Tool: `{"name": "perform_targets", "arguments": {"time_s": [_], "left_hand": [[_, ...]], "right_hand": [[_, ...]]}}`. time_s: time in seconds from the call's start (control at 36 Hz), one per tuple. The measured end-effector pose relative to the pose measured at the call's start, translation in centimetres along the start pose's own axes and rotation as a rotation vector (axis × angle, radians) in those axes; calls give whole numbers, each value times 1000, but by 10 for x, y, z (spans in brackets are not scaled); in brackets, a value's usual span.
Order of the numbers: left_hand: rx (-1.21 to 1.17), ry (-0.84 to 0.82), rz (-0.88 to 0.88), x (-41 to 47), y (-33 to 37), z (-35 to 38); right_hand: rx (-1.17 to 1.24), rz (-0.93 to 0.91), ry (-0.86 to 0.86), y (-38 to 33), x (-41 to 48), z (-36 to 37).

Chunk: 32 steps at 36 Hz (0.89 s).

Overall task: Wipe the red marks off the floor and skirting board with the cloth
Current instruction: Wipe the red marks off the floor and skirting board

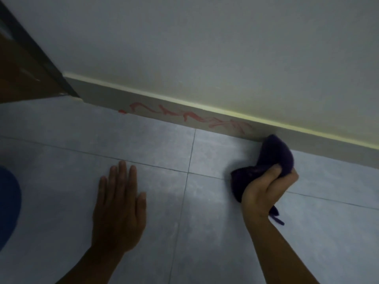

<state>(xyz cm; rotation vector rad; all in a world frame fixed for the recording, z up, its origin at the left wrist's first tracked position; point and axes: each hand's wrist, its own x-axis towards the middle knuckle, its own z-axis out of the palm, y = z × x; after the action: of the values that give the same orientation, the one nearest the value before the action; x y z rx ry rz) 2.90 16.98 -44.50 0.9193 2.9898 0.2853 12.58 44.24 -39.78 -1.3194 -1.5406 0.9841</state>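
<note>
Head cam: right hand (pixel 264 191) fisted round purple cloth (pixel 274 154), its tip touching skirting board (pixel 143 103) w/ red marks (pixel 190 117) at 10 o'clock of cloth; left hand (pixel 119 210) spread flat on floor (pixel 61 152).

Red marks on the skirting board, cloth at its foot

Red marks (pixel 190 117) scrawl along the grey skirting board (pixel 106 95) (one dot low left); the bunched dark purple cloth (pixel 272 154) touches its base on the pale tiled floor (pixel 61 140).
</note>
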Motion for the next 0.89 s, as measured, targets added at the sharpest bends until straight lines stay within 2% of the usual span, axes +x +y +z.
{"name": "perform_targets", "arguments": {"time_s": [0.06,0.11,0.17,0.22,0.25,0.31,0.36,0.47,0.58,0.78,0.83,0.89], "left_hand": [[-1,-2,-2,0,0,0],[-2,-13,-2,1,0,-1],[2,-27,-4,1,0,-1],[2,-27,0,1,-1,-1],[-1,-24,1,1,-1,-1],[-6,-19,2,1,-1,-1],[-8,-17,2,1,-1,-1],[-14,-27,-1,1,-1,-1],[-26,-35,3,1,-2,-1],[-27,-52,2,1,-1,-2],[-23,-59,3,1,-1,-3],[-13,-64,3,2,0,-3]], "right_hand": [[96,-27,89,-11,3,15],[125,-84,89,-15,5,31],[33,-182,-121,-14,2,48],[-153,-366,-390,-6,-1,63],[-290,-478,-463,-1,-1,67],[-542,-648,-505,7,3,70],[-716,-671,-505,11,12,66],[-908,-842,-546,23,49,39],[-967,-987,-631,24,71,21],[-957,-966,-815,22,73,30],[-939,-1063,-907,12,73,35],[-887,-1264,-1024,-3,70,51]]}}
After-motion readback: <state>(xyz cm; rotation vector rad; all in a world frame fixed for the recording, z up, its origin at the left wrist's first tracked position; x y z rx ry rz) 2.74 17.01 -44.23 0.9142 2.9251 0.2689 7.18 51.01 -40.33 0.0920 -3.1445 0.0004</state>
